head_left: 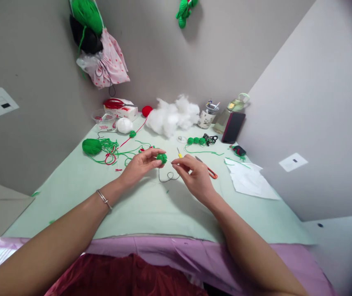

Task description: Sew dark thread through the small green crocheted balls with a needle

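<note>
Yarn ball point(161, 158), small and green, sits clamped in our left hand point(140, 164) just above the mat point(151, 205) centre, probably lifted so the dark thread point(168, 177) hangs free at 6 o'clock, our right hand point(194, 174) pinching it at 3 o'clock.

Two hands point(142, 164), one phone point(233, 127), one cup point(206, 119)

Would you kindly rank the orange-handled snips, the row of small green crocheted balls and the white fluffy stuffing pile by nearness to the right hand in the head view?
1. Orange-handled snips, beside the right hand.
2. Row of small green crocheted balls, farther back.
3. White fluffy stuffing pile, by the wall.
</note>
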Demonstrator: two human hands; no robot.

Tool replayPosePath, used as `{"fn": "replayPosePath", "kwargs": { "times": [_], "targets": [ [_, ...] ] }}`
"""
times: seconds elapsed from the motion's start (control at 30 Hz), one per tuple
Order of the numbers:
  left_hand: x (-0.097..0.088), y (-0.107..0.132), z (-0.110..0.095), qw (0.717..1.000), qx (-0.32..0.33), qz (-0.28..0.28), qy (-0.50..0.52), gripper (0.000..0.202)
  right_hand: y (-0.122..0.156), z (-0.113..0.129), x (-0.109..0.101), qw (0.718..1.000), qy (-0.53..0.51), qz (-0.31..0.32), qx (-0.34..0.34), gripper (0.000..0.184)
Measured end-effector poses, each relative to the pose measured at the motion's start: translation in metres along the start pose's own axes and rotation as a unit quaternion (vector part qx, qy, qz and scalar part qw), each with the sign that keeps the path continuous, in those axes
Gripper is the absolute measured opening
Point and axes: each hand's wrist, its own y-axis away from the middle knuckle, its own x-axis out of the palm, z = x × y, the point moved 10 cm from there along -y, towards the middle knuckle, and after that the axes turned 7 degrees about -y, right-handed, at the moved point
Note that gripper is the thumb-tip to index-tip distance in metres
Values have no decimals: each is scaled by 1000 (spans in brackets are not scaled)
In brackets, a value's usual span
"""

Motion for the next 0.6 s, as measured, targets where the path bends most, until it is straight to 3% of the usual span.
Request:
{"fn": "replayPosePath", "kwargs": {
  "times": [0.6],
  "targets": [
    [-3, 0, 3, 998, -5, -5, -57, 38, 0, -7, 6, 999, -16, 31, 27, 13]
  ]
}}
